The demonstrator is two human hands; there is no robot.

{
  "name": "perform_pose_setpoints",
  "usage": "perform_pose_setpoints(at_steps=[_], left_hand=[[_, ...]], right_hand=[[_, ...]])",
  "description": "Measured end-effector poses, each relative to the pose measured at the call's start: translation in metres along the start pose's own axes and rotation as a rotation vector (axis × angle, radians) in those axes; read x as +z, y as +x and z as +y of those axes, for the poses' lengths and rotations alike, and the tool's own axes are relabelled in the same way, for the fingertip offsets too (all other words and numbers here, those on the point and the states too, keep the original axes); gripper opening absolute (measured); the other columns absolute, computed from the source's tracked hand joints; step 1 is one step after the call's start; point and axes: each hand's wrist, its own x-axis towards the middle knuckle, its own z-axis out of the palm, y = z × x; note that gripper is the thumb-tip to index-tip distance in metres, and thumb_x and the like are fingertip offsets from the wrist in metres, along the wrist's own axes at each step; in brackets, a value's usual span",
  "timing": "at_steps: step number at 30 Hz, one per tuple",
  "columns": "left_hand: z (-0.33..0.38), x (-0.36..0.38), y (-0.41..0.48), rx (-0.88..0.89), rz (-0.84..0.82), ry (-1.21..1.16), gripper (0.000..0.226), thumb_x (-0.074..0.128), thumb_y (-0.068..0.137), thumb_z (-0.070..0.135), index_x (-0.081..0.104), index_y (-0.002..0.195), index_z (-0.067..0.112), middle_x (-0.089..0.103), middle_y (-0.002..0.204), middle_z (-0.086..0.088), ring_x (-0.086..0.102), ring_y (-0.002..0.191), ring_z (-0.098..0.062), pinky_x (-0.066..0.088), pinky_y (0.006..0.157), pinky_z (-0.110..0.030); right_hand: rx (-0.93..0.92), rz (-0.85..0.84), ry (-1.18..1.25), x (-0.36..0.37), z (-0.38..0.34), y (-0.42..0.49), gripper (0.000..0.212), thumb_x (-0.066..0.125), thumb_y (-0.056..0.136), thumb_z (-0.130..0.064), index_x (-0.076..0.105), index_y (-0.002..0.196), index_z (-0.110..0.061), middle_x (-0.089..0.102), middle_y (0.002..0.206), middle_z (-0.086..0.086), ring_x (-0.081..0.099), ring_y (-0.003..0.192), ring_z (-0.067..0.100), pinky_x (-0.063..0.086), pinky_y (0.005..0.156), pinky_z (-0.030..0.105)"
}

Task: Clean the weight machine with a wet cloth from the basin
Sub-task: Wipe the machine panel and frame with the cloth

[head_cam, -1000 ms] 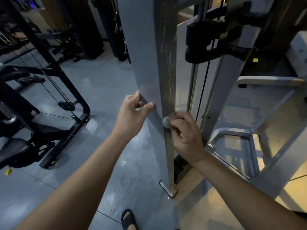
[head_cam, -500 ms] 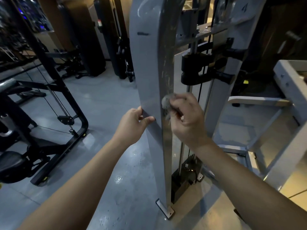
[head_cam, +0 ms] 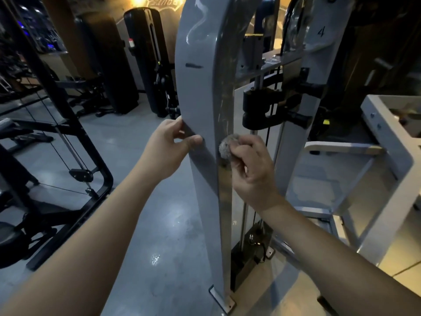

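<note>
My left hand grips the tall grey painted metal upright of the weight machine. The thumb lies across its broad face and the fingers are curled round its far left edge. My right hand holds a small grey balled-up cloth, with the fingers bent tightly round it so that only a rounded wad shows past my knuckles. The cloth is pressed against the narrow, shinier right-hand edge of the upright, level with my left thumb and just beside it. That edge carries pale streaks above the cloth.

The upright runs down to a flat metal foot plate on the grey concrete floor. Just right of the cloth, behind my right hand, a black bracket sits on the machine's guide rods, with a thin black cable running down through it. A second grey post beyond it bears the figure 4. A white metal frame stands to the right, and a black tubular frame stands well apart on the left.
</note>
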Motion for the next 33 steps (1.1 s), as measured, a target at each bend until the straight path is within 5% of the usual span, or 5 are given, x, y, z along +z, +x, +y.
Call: perform_pose_setpoints(at_steps=[11,19,24,29,33], left_hand=[[0.0,0.003,0.001,-0.021,0.025,-0.003,0.027,0.067,0.098,0.02,0.065,0.125,0.018,0.055,0.112,0.0,0.055,0.086,0.007,0.037,0.071,0.002],[0.001,0.004,-0.001,-0.049,0.01,-0.037,0.03,0.067,0.098,0.023,0.063,0.128,0.018,0.055,0.117,-0.002,0.056,0.091,0.007,0.041,0.073,0.0],[0.001,0.005,-0.001,-0.065,0.013,-0.051,0.028,0.066,0.099,0.023,0.063,0.126,0.016,0.054,0.118,-0.002,0.057,0.093,0.005,0.039,0.072,0.002],[0.001,0.002,-0.001,-0.048,-0.005,-0.062,0.032,0.066,0.099,0.024,0.061,0.13,0.02,0.054,0.119,-0.002,0.056,0.092,0.006,0.04,0.072,0.002],[0.003,0.003,-0.002,-0.06,-0.004,-0.068,0.032,0.064,0.1,0.026,0.06,0.132,0.021,0.053,0.119,0.001,0.056,0.094,0.007,0.042,0.072,-0.001]], right_hand=[[-0.01,0.084,0.065,0.0,-0.005,0.032,0.013,0.06,0.092,0.007,0.062,0.102,0.0,0.056,0.106,0.022,0.056,0.098,0.02,0.044,0.089,0.017],[-0.048,-0.093,0.071,-0.002,-0.002,-0.001,0.029,0.057,0.083,0.013,0.052,0.103,-0.008,0.052,0.109,0.015,0.045,0.108,-0.005,0.039,0.094,0.012],[0.007,0.098,0.061,0.001,-0.006,0.045,0.009,0.052,0.087,0.014,0.058,0.091,0.009,0.054,0.104,0.02,0.054,0.099,0.022,0.044,0.091,0.025],[-0.011,-0.123,0.044,0.001,-0.002,-0.013,0.025,0.055,0.088,0.009,0.053,0.106,-0.009,0.056,0.109,0.019,0.055,0.104,0.019,0.048,0.092,0.025],[-0.056,0.078,-0.012,-0.004,-0.01,0.054,0.013,0.056,0.088,0.014,0.061,0.095,0.005,0.059,0.1,0.024,0.056,0.098,0.02,0.044,0.09,0.021]])
